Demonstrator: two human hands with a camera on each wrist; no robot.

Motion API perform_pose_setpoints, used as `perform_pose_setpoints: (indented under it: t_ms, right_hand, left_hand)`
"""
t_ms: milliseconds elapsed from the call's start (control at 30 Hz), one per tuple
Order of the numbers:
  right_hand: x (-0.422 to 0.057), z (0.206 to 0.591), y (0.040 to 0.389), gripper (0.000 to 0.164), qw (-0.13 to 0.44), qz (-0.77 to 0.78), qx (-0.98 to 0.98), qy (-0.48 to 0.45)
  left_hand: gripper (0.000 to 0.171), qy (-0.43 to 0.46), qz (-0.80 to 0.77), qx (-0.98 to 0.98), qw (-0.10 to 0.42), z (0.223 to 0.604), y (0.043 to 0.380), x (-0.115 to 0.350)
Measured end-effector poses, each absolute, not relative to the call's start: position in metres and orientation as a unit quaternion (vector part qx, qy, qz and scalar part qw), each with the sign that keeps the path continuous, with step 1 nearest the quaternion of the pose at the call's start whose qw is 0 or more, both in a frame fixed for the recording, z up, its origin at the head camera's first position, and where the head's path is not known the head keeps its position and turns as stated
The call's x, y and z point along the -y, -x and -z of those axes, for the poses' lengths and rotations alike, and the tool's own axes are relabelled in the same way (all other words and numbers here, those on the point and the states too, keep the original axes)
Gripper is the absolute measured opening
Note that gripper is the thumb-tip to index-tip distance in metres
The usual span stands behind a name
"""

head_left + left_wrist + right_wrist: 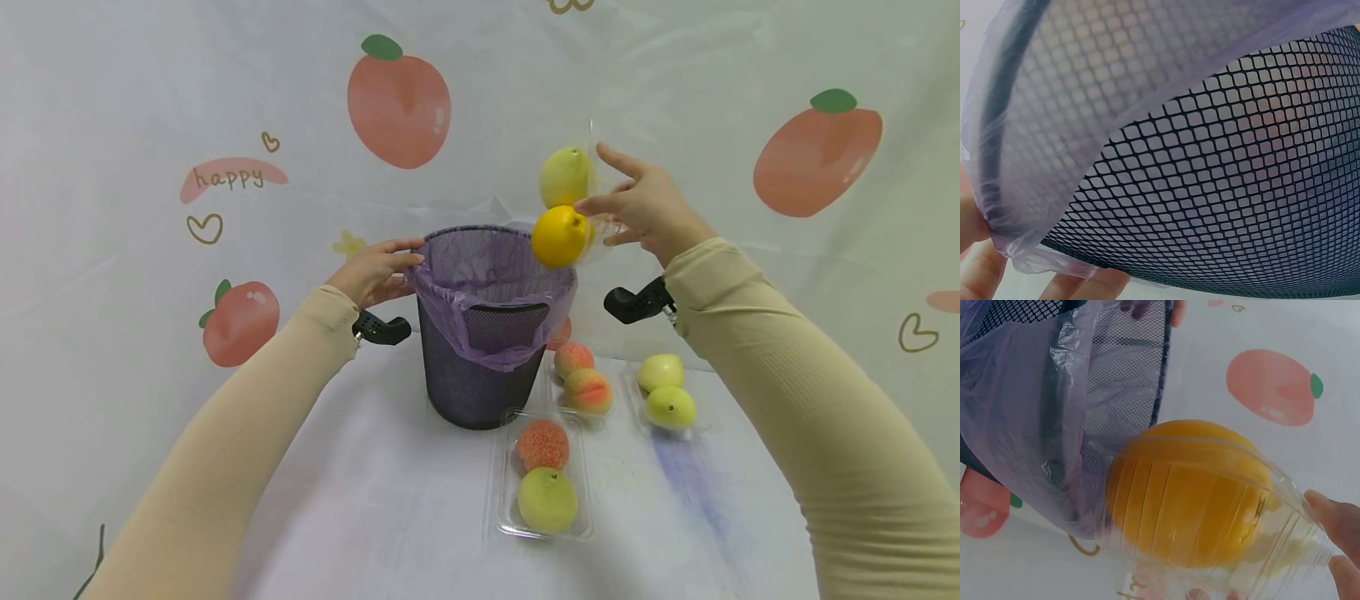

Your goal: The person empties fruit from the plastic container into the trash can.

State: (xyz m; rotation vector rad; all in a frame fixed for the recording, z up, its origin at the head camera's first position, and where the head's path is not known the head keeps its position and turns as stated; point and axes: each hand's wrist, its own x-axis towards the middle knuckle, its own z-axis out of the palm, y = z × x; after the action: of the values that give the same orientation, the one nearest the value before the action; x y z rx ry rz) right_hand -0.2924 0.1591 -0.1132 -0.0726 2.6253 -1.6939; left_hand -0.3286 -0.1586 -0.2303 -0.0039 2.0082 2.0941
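Note:
My left hand [375, 271] grips the left rim of a black mesh trash bin [472, 392]. The bin stands upright, with a purple bag [502, 354] folded over its rim; in the left wrist view, fingers [1100, 284] lie along the bag's edge. At the bin's right rim, my right hand [648, 208] holds a clear plastic tray [1285, 550] tipped on its side. An orange fruit [558, 237] lies in it, low and partly over the bin's opening. A yellow-green fruit [564, 177] sits just above the orange one.
On the white table [360, 500], a clear tray [583, 525] in front holds a red fruit and a green fruit. Right of the bin, another tray holds two peaches [588, 392]. Farther right are two yellow-green fruits [671, 408] in a tray. A fruit-printed sheet [487, 92] hangs behind.

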Motion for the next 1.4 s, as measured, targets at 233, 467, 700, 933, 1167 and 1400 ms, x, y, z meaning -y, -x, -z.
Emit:
perform_pose_setpoints:
  t_ms: [233, 467, 700, 933, 1167, 1400]
  right_hand:
    - [-0.156, 0.115, 0.291, 0.083, -0.004, 0.506, -0.862, 0.028]
    - [-0.15, 0.114, 0.289, 0.083, -0.013, 0.472, -0.881, 0.036]
    - [-0.148, 0.108, 0.292, 0.085, -0.031, 0.469, -0.882, 0.032]
    - [-0.155, 0.105, 0.291, 0.084, -0.028, 0.52, -0.853, 0.03]
    - [-0.174, 0.111, 0.289, 0.082, 0.006, 0.58, -0.814, 0.045]
    - [-0.198, 0.128, 0.285, 0.083, 0.063, 0.701, -0.708, 0.051]
  left_hand:
    - [0.052, 0.004, -0.718, -0.686, 0.122, 0.23, 0.33, 0.157]
    - [0.052, 0.002, -0.708, -0.696, 0.121, 0.23, 0.33, 0.158]
    - [0.053, 0.0, -0.71, -0.693, 0.122, 0.23, 0.329, 0.161]
    - [0.053, 0.004, -0.715, -0.688, 0.121, 0.23, 0.328, 0.163]
    - [0.053, 0.004, -0.722, -0.681, 0.121, 0.231, 0.328, 0.16]
    - [0.052, 0.009, -0.72, -0.684, 0.121, 0.232, 0.328, 0.159]
